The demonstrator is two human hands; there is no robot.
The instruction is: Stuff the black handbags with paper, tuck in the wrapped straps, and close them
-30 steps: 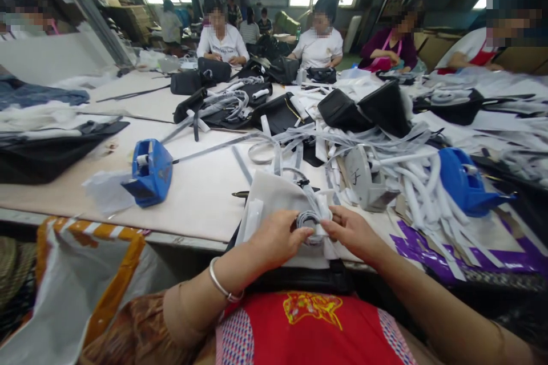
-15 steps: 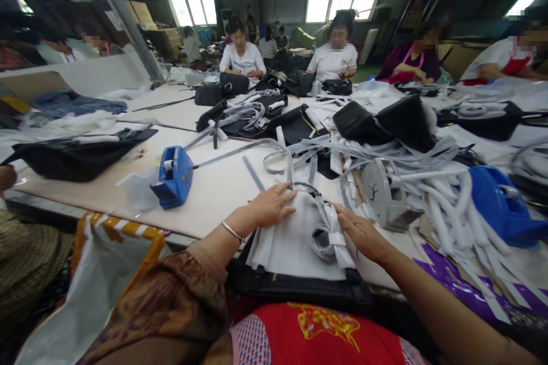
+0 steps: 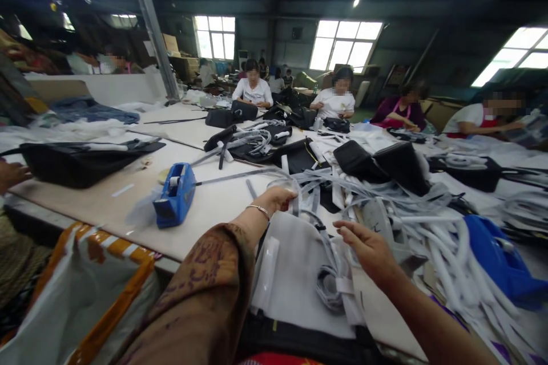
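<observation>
Clock ref.: wearer at ctr., 12 = straight ahead. Nearest, approx. 10: wht sack w/ orange rim (image 3: 131, 302), beside table (image 3: 222, 199). At 12, near edge of table: blk bag (image 3: 317, 345) w/ wht sheet (image 3: 295, 279) over it. Clear-wrapped strip (image 3: 268, 274) lies along sheet's 9 o'clock side; coiled strap (image 3: 329, 291) sits toward sheet's 4, beside wht wrap (image 3: 345, 285).

R hand (image 3: 370, 248), approx. 1: fingers extended & spread, nothing visible in grasp; pos. just beyond wrap's R side. L hand (image 3: 280, 198), 12, past sheet's far edge: fingers drawn together at clear band (image 3: 295, 191); cannot tell if gripped.

Adj. R hand: grey tape dispenser (image 3: 379, 217), 1. Blue tape dispensers: L unit (image 3: 176, 197), 11; R unit (image 3: 496, 256), 2. Wht tubes (image 3: 445, 256) lie between grey & R units.

Farther: blk pouch (image 3: 85, 165), 10, near co-worker's hand (image 3: 12, 175). Blk bags (image 3: 398, 165), 1, adj. strap pile. Far side, 11 to 2: co-workers in wht & purple tops; windows behind.
</observation>
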